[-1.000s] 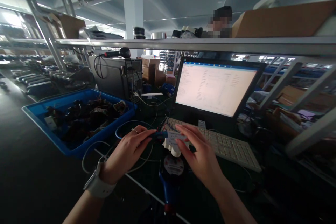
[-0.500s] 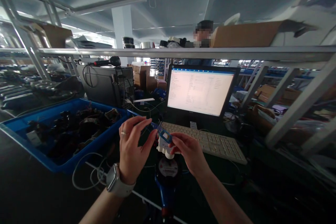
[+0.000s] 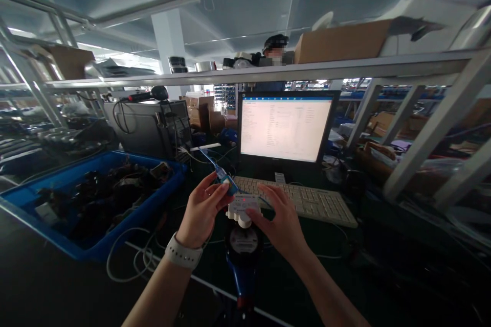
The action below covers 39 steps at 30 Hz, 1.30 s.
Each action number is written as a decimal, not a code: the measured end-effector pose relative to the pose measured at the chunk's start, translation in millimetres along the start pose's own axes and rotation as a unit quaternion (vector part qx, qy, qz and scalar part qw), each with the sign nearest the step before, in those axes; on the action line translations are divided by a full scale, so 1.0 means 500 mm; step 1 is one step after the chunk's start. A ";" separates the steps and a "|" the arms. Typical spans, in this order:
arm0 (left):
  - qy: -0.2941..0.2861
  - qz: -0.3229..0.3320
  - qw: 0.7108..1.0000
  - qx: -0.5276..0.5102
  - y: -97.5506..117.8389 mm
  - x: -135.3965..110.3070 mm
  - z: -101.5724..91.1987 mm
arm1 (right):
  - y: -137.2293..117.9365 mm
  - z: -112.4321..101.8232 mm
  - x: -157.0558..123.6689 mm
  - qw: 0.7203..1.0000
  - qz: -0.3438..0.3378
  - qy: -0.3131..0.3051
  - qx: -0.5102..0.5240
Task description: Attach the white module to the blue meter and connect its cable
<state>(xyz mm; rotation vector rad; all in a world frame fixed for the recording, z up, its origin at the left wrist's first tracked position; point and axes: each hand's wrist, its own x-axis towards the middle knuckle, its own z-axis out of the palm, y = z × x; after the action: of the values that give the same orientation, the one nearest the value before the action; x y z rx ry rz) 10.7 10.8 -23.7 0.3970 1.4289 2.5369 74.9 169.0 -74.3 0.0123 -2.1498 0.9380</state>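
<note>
While the left hand (image 3: 201,209) pinches a small blue plug (image 3: 224,180) between thumb and fingertips, the right hand (image 3: 278,222) curls around the right side of a white module (image 3: 242,207), holding it. The plug sits at the module's upper left edge, touching it. Below the module stands a meter (image 3: 243,240) with a round dial and blue body. A keyboard (image 3: 307,202) and monitor (image 3: 284,127) lie just beyond; a blue bin (image 3: 95,248) sits left.

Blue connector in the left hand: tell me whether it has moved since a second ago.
Yes. The blue connector has risen from beside the white module to above its left end.
</note>
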 end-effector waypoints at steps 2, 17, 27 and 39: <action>-0.014 -0.004 1.000 0.018 0.000 0.010 -0.004 | 0.016 0.012 -0.013 0.999 0.002 -0.040 -0.037; -0.154 0.122 0.899 0.392 -0.065 0.087 -0.049 | 0.034 0.024 -0.024 0.993 0.036 -0.113 -0.010; -0.153 0.127 0.903 0.382 -0.069 0.084 -0.055 | 0.034 0.032 -0.026 0.995 0.004 -0.096 -0.014; -0.126 0.172 0.879 0.427 -0.083 0.074 -0.069 | 0.029 0.028 -0.030 0.993 0.020 -0.115 0.003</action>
<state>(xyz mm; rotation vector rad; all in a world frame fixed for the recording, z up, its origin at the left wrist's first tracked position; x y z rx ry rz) -33.5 15.7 -71.6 1.1488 2.4604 1.7873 72.0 166.5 -98.9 0.0831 -2.3652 1.0087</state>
